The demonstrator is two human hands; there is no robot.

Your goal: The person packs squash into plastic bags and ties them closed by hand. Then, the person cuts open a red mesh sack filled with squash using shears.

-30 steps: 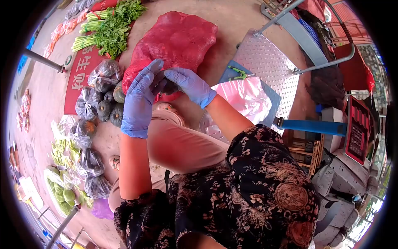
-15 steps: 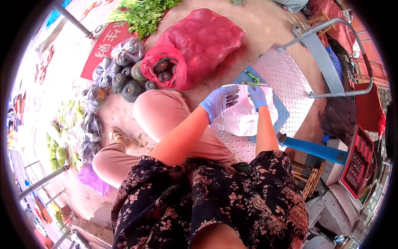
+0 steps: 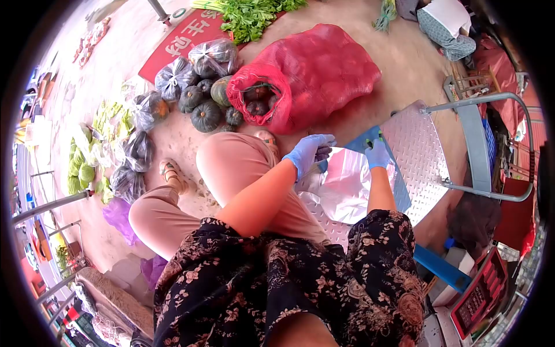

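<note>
My left hand [image 3: 310, 155], in a blue glove with a darkened palm side, is held with its fingers stretched out, left of the white plastic bags [image 3: 345, 188]. My right hand [image 3: 377, 156], also gloved, is closed around a small green tool [image 3: 380, 135], whose ends show past the fingers. Both bags and hand are over the metal platform [image 3: 421, 156] and its blue sheet [image 3: 400, 188]. A large red net sack [image 3: 324, 72] lies on the ground ahead, its open mouth showing dark green squashes [image 3: 257, 107].
More squashes [image 3: 206, 116], loose and bagged, lie left of the sack. Celery [image 3: 248, 20] rests on a red mat [image 3: 173, 46]. Bagged greens [image 3: 81, 159] lie farther left. A metal handle frame [image 3: 529, 144] and red scale display [image 3: 478, 292] stand right; another person [image 3: 448, 29] crouches behind.
Both hands have left the sack's mouth and moved right to the platform. My right hand has taken hold of the green tool, while my left hand has opened. The view has shifted.
</note>
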